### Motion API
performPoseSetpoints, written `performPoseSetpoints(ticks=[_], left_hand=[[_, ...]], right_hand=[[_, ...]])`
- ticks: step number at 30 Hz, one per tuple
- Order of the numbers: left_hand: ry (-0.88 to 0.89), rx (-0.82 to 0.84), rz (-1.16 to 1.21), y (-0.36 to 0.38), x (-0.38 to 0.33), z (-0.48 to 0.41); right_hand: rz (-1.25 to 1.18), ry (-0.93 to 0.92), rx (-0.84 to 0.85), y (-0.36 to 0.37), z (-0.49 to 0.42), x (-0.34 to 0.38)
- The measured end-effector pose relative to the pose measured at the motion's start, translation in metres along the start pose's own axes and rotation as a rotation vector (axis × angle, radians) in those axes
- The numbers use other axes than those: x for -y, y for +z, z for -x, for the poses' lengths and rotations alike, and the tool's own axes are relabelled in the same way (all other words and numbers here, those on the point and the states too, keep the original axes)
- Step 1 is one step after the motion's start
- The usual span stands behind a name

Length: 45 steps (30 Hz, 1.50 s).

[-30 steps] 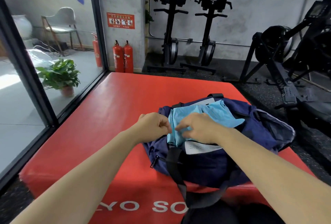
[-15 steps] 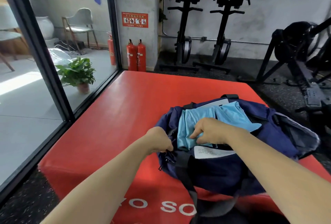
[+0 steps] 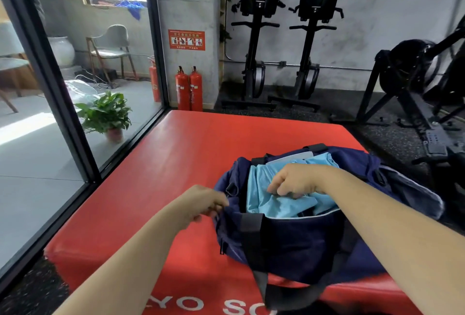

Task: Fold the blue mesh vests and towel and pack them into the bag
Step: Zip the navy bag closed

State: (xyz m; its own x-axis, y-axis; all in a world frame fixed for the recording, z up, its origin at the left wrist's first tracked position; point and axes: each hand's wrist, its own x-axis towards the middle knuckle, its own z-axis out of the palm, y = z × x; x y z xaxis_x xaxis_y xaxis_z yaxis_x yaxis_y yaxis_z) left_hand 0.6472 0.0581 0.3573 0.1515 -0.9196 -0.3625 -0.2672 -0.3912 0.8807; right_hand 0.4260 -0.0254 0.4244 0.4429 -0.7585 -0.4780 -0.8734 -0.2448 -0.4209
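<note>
Head view: left hand (image 3: 201, 205) pinching bag (image 3: 297, 239) edge, right hand (image 3: 295, 180) curled on blue vests (image 3: 264, 200), "YO SO" on red mat (image 3: 176, 163).

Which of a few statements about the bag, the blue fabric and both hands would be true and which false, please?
1. The navy bag sits on the red mat. True.
2. The light blue fabric lies on the mat beside the bag. False: it is inside the open bag.
3. The right hand has its fingers curled on the fabric. True.
4. The left hand lies flat on the mat. False: it grips the bag's left end.
</note>
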Motion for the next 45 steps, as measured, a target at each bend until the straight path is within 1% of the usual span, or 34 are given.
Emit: performPoseSetpoints(ticks=[2,4,6,8,10,11,12,13,14,15,16,17,19,21,24,26,27,28,29,30,31,32,33,34,35,36,37,39,41,43,44,45], left_hand=[[0.102,-0.137,-0.194,-0.002,-0.022,-0.019],[0.198,-0.222,-0.413,0.005,-0.037,-0.041],[0.181,-0.26,-0.527,0.015,-0.038,-0.064],[0.135,-0.274,-0.574,0.024,-0.033,-0.081],[0.147,-0.285,-0.57,0.032,-0.029,-0.093],[0.157,-0.292,-0.543,0.034,-0.028,-0.098],[0.158,-0.3,-0.46,0.033,-0.029,-0.101],[0.155,-0.303,-0.317,0.028,-0.031,-0.107],[0.149,-0.289,-0.125,0.021,-0.033,-0.111],[0.14,-0.256,0.08,0.012,-0.035,-0.114],[0.124,-0.213,0.22,0.003,-0.037,-0.115],[0.113,-0.168,0.268,-0.005,-0.036,-0.116],[0.1,-0.114,0.188,-0.014,-0.033,-0.111],[0.087,-0.119,0.104,-0.014,-0.03,-0.108],[0.065,-0.094,0.178,-0.008,-0.026,-0.102],[0.053,-0.096,0.204,-0.004,-0.028,-0.098],[0.078,-0.124,0.163,-0.001,-0.032,-0.096],[0.126,-0.194,0.062,0.003,-0.038,-0.095],[0.201,-0.306,-0.093,0.006,-0.043,-0.094],[0.308,-0.425,-0.273,0.012,-0.051,-0.091],[0.46,-0.516,-0.451,0.019,-0.062,-0.084],[0.619,-0.549,-0.634,0.023,-0.072,-0.075],[0.725,-0.518,-0.828,0.029,-0.08,-0.068],[0.746,-0.461,-1.024,0.035,-0.084,-0.065],[0.708,-0.406,-1.203,0.04,-0.083,-0.064],[0.649,-0.391,-1.346,0.042,-0.078,-0.067],[0.599,-0.405,-1.435,0.045,-0.072,-0.07],[0.549,-0.442,-1.51,0.053,-0.064,-0.075],[0.575,-0.509,-1.54,0.057,-0.062,-0.078],[0.679,-0.619,-1.465,0.054,-0.067,-0.08],[0.705,-0.632,-1.404,0.049,-0.07,-0.082],[0.706,-0.592,-1.323,0.043,-0.072,-0.085]], right_hand=[[0.088,-0.039,-0.067,-0.004,-0.003,0.007],[0.33,-0.092,-0.196,-0.005,-0.009,0.014],[0.584,-0.085,-0.273,-0.002,-0.012,0.02],[0.699,-0.024,-0.227,0.004,-0.018,0.022],[0.719,0.017,-0.178,0.014,-0.027,0.021],[0.719,0.026,-0.173,0.018,-0.032,0.019],[0.718,0.037,-0.172,0.022,-0.034,0.016],[0.719,0.045,-0.173,0.024,-0.036,0.014],[0.726,0.054,-0.176,0.025,-0.037,0.011],[0.738,0.067,-0.178,0.025,-0.038,0.008],[0.754,0.076,-0.18,0.025,-0.037,0.007],[0.763,0.075,-0.188,0.024,-0.037,0.007],[0.748,0.052,-0.207,0.019,-0.036,0.012],[0.71,0.019,-0.217,0.012,-0.034,0.015],[0.684,0.002,-0.231,-0.003,-0.026,0.013],[0.711,0.012,-0.232,-0.009,-0.02,0.008],[0.744,0.017,-0.235,-0.01,-0.018,0.006],[0.78,0.021,-0.243,-0.009,-0.017,0.004],[0.809,0.022,-0.254,-0.009,-0.016,0.002],[0.834,0.019,-0.269,-0.007,-0.015,0.002],[0.856,0.015,-0.285,-0.004,-0.014,0.0],[0.881,0.005,-0.308,-0.001,-0.014,0.0],[0.905,-0.004,-0.329,0.002,-0.014,-0.002],[0.927,-0.007,-0.344,0.005,-0.014,-0.004],[0.941,0.003,-0.348,0.008,-0.013,-0.005],[0.954,0.02,-0.341,0.01,-0.013,-0.006],[0.965,0.038,-0.322,0.012,-0.013,-0.006],[0.989,0.083,-0.297,0.015,-0.014,-0.007],[1.004,0.098,-0.295,0.017,-0.015,-0.008],[0.981,0.092,-0.298,0.018,-0.01,-0.01],[0.962,0.068,-0.319,0.017,-0.008,-0.014],[0.935,0.034,-0.368,0.014,-0.005,-0.017]])
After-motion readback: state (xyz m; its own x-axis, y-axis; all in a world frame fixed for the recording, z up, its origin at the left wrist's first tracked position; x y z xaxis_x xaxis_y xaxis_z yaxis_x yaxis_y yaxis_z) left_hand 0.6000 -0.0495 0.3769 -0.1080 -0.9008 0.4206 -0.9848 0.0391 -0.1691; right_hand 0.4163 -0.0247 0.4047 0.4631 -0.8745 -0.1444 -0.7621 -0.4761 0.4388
